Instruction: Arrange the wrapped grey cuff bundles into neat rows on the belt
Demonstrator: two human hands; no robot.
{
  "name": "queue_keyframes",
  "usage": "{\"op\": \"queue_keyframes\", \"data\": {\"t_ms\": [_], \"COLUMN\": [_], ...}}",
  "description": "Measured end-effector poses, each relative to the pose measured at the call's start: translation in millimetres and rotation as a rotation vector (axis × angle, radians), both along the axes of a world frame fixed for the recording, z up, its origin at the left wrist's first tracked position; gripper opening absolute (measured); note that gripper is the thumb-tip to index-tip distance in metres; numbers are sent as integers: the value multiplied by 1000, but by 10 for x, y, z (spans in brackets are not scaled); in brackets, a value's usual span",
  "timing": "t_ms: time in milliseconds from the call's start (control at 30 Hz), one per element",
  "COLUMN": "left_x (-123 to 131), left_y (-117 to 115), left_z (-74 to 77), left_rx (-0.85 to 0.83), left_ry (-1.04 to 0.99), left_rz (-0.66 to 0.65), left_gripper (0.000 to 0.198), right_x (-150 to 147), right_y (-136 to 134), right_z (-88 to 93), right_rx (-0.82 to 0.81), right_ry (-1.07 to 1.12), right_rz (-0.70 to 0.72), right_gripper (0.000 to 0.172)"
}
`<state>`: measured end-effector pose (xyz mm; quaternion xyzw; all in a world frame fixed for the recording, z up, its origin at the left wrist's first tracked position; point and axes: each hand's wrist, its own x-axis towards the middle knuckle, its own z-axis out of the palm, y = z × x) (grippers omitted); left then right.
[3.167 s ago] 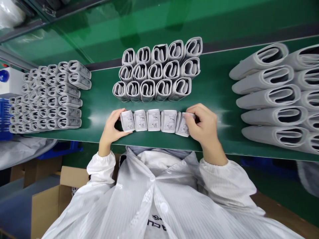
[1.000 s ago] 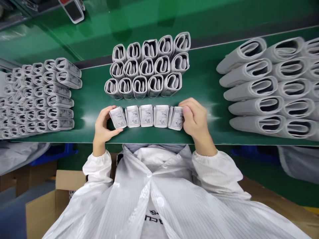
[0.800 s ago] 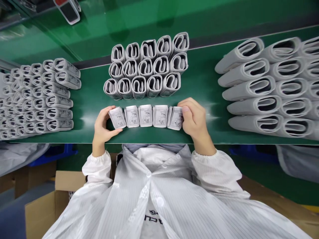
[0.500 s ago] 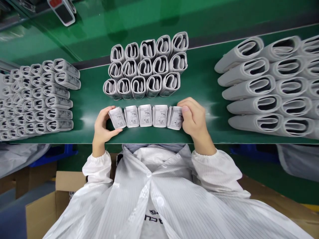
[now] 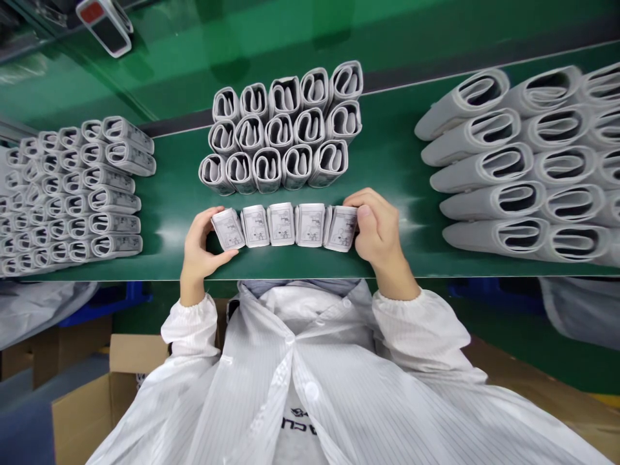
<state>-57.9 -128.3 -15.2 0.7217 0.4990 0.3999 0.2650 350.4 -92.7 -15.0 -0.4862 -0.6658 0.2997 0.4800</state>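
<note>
A row of several rolled grey cuffs, like blood pressure cuffs with printed drawings on their faces, lies across the green bench before me. My left hand curves round the leftmost rolled cuff, fingers at its far corner and thumb along its near edge; this cuff leans a little. At the other end, my right hand is closed on the rightmost rolled cuff, thumb bent against its side, other fingers partly hidden. Between them stand more rolled cuffs, close together, touched by neither hand.
Just beyond the row is a stack of rolled cuffs in three tiers. Many more rolled cuffs are piled at the left, and larger grey rolls at the right. The bench's front edge runs close to my body. A cardboard box sits below left.
The view has shifted slightly. Both hands keep their places at the ends of the row, and the cuffs have hardly moved.
</note>
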Motion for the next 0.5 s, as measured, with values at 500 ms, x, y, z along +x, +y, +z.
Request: {"op": "queue_keyframes", "data": {"t_ms": [500], "left_x": [3], "left_y": [4], "left_z": [1], "left_rx": [-28], "left_ry": [-9], "left_rz": [-15], "left_gripper": [93], "right_x": [4], "right_y": [-5], "right_z": [-24], "right_rx": [-13], "right_ry": [57], "right_rz": [-10], "right_gripper": [57]}}
